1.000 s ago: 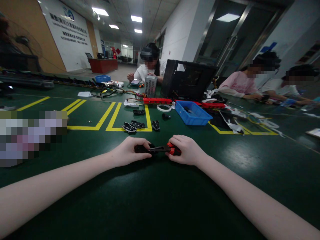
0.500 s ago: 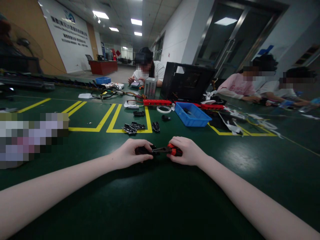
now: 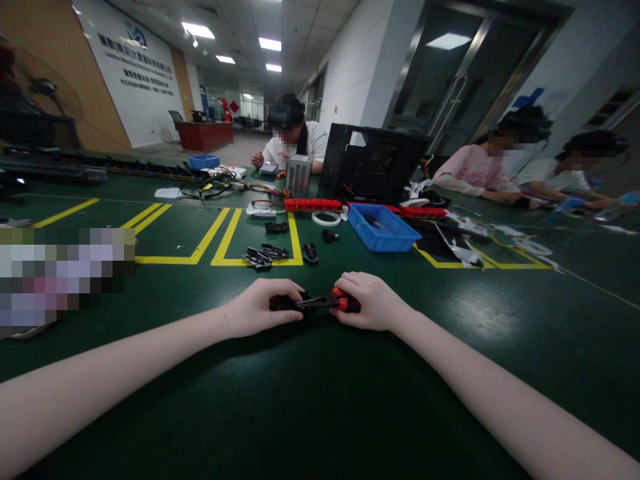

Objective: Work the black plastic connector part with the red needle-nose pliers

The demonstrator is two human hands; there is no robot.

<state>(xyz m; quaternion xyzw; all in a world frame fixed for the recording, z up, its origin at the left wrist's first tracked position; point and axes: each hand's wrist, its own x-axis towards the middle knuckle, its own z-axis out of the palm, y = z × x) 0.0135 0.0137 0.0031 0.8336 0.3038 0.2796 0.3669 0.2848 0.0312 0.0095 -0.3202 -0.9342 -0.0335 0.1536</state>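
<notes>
My left hand (image 3: 257, 307) is closed around a small black plastic part (image 3: 281, 303), thumb and fingers pinching it from both sides. The red-and-black handles of long-nose pliers are wrapped in my right hand (image 3: 373, 301). The pliers' (image 3: 321, 302) metal jaws point left and meet the black part beside my left fingertips. Whether the jaws grip it or only touch it, I cannot tell. Beyond my hands lie several black plastic pieces (image 3: 259, 258), some on a yellow-taped outline (image 3: 220, 240). A dark rounded piece (image 3: 330, 235) rests nearby.
A blue bin (image 3: 385, 233) with dark items in it stands ahead to the right. Behind are a roll of white tape (image 3: 326, 219), red strips (image 3: 313, 205), a grey metal box (image 3: 299, 175) and a black computer case (image 3: 373, 163). Other people sit across the table.
The pliers and my right hand have shifted very slightly left, toward the black part. My left hand keeps its hold, and the view has turned a little.
</notes>
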